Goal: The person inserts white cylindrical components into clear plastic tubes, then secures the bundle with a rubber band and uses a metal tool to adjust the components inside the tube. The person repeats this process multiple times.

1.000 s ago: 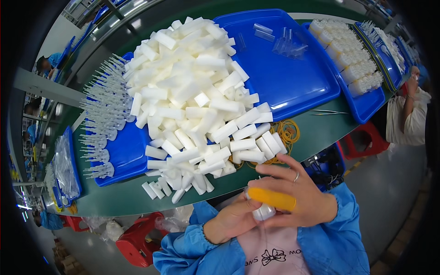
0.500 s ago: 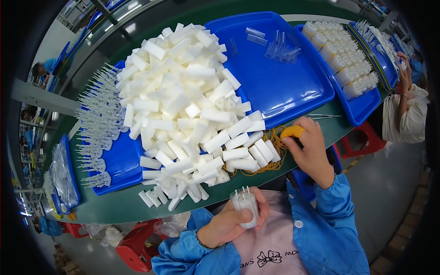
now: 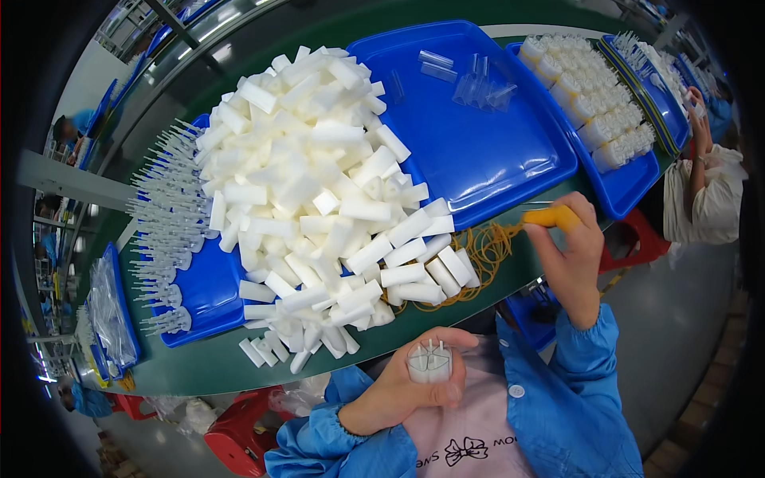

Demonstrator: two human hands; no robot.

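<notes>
My left hand point(image 3: 410, 386) is closed around a small bundle of clear plastic tubes point(image 3: 429, 362) with white material inside and thin white tips standing up. It holds them upright in front of my chest. My right hand point(image 3: 570, 247), with a yellow finger cot point(image 3: 554, 217) on the index finger, is raised at the table's front edge. Its thumb and index finger pinch together on a thin yellow rubber band, which is hard to make out at the fingertips. Beside it lies a tangled heap of yellow rubber bands point(image 3: 486, 253), partly under white foam cylinders point(image 3: 319, 191).
A blue tray point(image 3: 510, 179) at the back holds several clear tubes point(image 3: 478, 84). To the right, another blue tray point(image 3: 617, 203) carries banded bundles point(image 3: 586, 99). White spiky plastic parts point(image 3: 167, 215) fill a tray at left. A co-worker point(image 3: 705, 191) sits at far right; red stools point(image 3: 243, 430) stand below.
My right hand has moved right, away from the rubber band heap, and its thumb and index finger have come together. My left hand has turned the tube bundle slightly and shifted its grip.
</notes>
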